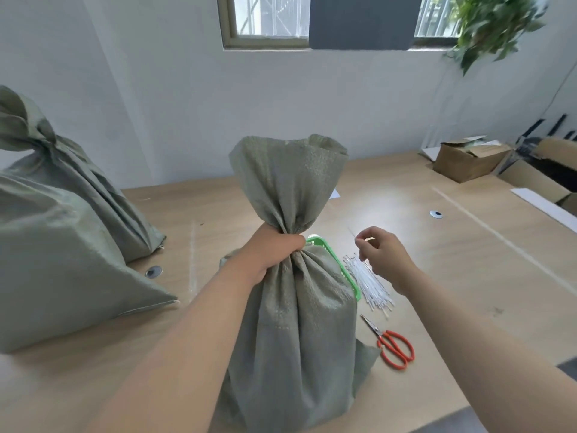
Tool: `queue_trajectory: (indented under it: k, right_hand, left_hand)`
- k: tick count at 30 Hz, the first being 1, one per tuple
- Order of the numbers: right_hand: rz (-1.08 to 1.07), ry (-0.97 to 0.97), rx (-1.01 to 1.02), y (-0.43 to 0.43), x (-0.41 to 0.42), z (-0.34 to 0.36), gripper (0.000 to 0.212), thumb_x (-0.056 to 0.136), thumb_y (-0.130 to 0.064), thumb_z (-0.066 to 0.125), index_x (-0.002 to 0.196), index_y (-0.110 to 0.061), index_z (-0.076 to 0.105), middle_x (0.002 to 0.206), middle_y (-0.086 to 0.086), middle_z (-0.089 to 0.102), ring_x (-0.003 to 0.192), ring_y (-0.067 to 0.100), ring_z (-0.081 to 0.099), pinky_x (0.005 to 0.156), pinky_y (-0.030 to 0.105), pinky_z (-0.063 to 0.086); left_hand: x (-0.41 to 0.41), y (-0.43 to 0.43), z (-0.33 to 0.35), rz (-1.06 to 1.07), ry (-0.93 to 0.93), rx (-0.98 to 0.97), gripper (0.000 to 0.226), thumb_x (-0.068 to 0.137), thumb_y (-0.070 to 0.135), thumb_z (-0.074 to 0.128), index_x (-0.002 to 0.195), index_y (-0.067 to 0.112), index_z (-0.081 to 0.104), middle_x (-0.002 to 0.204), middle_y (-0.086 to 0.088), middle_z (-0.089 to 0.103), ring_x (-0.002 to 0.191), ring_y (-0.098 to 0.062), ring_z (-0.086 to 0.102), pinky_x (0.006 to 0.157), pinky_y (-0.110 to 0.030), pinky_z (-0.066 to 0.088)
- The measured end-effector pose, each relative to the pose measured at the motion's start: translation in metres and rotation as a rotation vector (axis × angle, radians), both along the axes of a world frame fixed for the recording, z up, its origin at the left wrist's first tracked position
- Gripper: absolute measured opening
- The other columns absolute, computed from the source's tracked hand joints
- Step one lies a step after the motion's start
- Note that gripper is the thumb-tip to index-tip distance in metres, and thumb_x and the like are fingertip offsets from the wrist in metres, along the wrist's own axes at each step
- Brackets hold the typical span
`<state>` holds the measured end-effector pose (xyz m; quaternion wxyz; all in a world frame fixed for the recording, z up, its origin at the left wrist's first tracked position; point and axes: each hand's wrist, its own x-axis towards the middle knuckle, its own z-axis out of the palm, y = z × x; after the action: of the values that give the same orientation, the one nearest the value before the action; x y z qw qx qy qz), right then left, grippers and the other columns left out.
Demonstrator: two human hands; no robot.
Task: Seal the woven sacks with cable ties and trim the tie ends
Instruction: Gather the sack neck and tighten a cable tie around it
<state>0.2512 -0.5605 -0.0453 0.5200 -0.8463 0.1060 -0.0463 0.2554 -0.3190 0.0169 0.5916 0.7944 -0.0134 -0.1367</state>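
Woven sack [290, 323], neck squeezed in left grip [271, 251]; right grip [384, 257] pinches cable tie [352, 233].

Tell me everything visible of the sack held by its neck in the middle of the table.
The sack is dull green woven plastic, standing upright on the wooden table. Its body looks filled; the neck is bunched into folds and gripped by the left hand, the loose mouth flaring above. No tie shows on it. A green basket sits just behind it. The right hand, pinching a cable tie, is apart from it.
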Motion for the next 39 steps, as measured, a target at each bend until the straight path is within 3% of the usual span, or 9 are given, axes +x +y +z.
queue_trajectory:
  k: [3, 8, 13, 16, 19, 25, 29, 34, 39]
  right_hand:
    - [0.049, -0.007, 0.085, 0.015, -0.014, 0.024, 0.011, 0.097, -0.008, 0.055, 0.097, -0.012, 0.065, 0.069, 0.006, 0.067, 0.043, 0.012, 0.041, 0.043, 0.021, 0.037]
    - [0.138, -0.019, 0.134, 0.032, -0.021, 0.050, 0.015, 0.092, 0.000, 0.061, 0.101, -0.007, 0.070, 0.079, 0.012, 0.074, 0.056, 0.019, 0.054, 0.055, 0.029, 0.054]
    - [0.242, -0.050, 0.003, 0.049, -0.017, 0.068, 0.009, 0.088, 0.000, 0.066, 0.087, -0.003, 0.074, 0.070, 0.012, 0.073, 0.053, 0.016, 0.059, 0.059, 0.031, 0.058]
    - [0.317, -0.073, -0.183, 0.058, -0.016, 0.074, 0.017, 0.086, -0.002, 0.065, 0.072, -0.010, 0.072, 0.054, -0.002, 0.065, 0.044, 0.007, 0.055, 0.049, 0.020, 0.051]
    - [0.386, -0.088, -0.261, 0.066, -0.015, 0.073, 0.021, 0.084, -0.001, 0.061, 0.064, -0.007, 0.063, 0.059, 0.001, 0.060, 0.047, 0.009, 0.050, 0.051, 0.023, 0.045]
    - [0.421, -0.159, -0.191, 0.078, -0.007, 0.061, 0.042, 0.073, 0.008, 0.049, 0.049, -0.023, 0.034, 0.047, -0.011, 0.041, 0.052, 0.013, 0.036, 0.053, 0.031, 0.033]
    - [0.393, -0.174, -0.116, 0.076, -0.006, 0.055, 0.005, 0.065, -0.007, 0.047, 0.062, -0.009, 0.043, 0.055, 0.009, 0.050, 0.056, 0.021, 0.044, 0.053, 0.045, 0.039]
    - [0.345, -0.177, -0.179, 0.075, -0.007, 0.054, 0.010, 0.077, -0.004, 0.062, 0.070, 0.001, 0.057, 0.067, 0.019, 0.063, 0.059, 0.022, 0.051, 0.059, 0.045, 0.051]
    - [0.334, -0.209, -0.107, 0.079, -0.007, 0.046, 0.020, 0.079, -0.014, 0.071, 0.073, -0.003, 0.056, 0.069, 0.018, 0.062, 0.061, 0.016, 0.043, 0.055, 0.033, 0.039]
  left_hand:
    - [-0.008, 0.005, 0.001, -0.019, 0.015, -0.013, 0.030, 0.061, 0.019, 0.064, 0.090, 0.012, 0.071, 0.082, -0.003, 0.067, 0.081, -0.022, 0.064, 0.074, -0.032, 0.050]
    - [-0.020, 0.009, 0.003, -0.015, -0.023, 0.006, 0.016, 0.077, 0.015, 0.074, 0.091, 0.022, 0.073, 0.095, -0.001, 0.075, 0.095, -0.020, 0.070, 0.089, -0.038, 0.056]
    - [-0.029, 0.009, 0.009, 0.044, -0.094, 0.059, 0.026, 0.068, 0.024, 0.083, 0.093, 0.024, 0.074, 0.093, 0.005, 0.076, 0.094, -0.013, 0.070, 0.089, -0.036, 0.058]
    - [-0.030, 0.006, 0.015, 0.083, -0.200, 0.220, 0.024, 0.072, 0.022, 0.078, 0.094, 0.016, 0.072, 0.089, 0.000, 0.074, 0.089, -0.015, 0.070, 0.082, -0.037, 0.059]
    - [-0.032, 0.003, 0.016, 0.089, -0.246, 0.286, 0.016, 0.074, 0.017, 0.075, 0.087, 0.008, 0.071, 0.079, -0.005, 0.073, 0.084, -0.021, 0.071, 0.069, -0.033, 0.058]
    - [-0.032, -0.002, 0.017, 0.023, -0.244, 0.298, 0.023, 0.078, 0.023, 0.075, 0.101, 0.023, 0.073, 0.099, 0.005, 0.072, 0.096, -0.008, 0.065, 0.082, -0.029, 0.056]
    - [-0.030, 0.000, 0.024, -0.004, -0.243, 0.362, 0.024, 0.077, 0.020, 0.073, 0.101, 0.024, 0.072, 0.098, 0.008, 0.071, 0.097, -0.009, 0.065, 0.082, -0.027, 0.054]
    - [-0.026, 0.006, 0.029, 0.006, -0.197, 0.377, 0.052, 0.065, 0.027, 0.086, 0.114, 0.023, 0.069, 0.107, 0.008, 0.071, 0.101, -0.010, 0.066, 0.091, -0.034, 0.056]
    - [-0.021, 0.009, 0.034, -0.001, -0.211, 0.454, 0.071, 0.049, 0.037, 0.091, 0.115, 0.025, 0.069, 0.109, 0.009, 0.073, 0.105, -0.011, 0.067, 0.095, -0.038, 0.056]
